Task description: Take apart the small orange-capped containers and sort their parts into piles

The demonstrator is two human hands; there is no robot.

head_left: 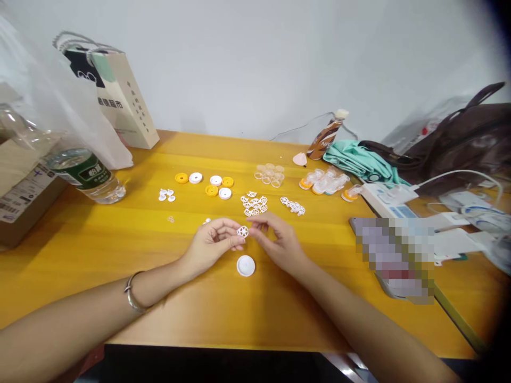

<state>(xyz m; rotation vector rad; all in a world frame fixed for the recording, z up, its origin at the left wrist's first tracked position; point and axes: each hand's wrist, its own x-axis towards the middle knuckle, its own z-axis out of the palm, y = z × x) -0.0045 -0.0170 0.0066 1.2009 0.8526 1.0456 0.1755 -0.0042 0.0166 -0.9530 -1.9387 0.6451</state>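
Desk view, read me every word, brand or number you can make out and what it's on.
"超市" on the paper bag; other characters unclear.
"NE" on the brown bottle; rest unclear.
Water bottle label: too blurred to read.
Box label: too small to read.
Pixelated patch: unreadable.

Well back from the left fingers (224,225), a shiny silver bangle (130,296) circles the bare forearm (88,314).

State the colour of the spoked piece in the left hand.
The spoked piece is white, best seen in the head view.
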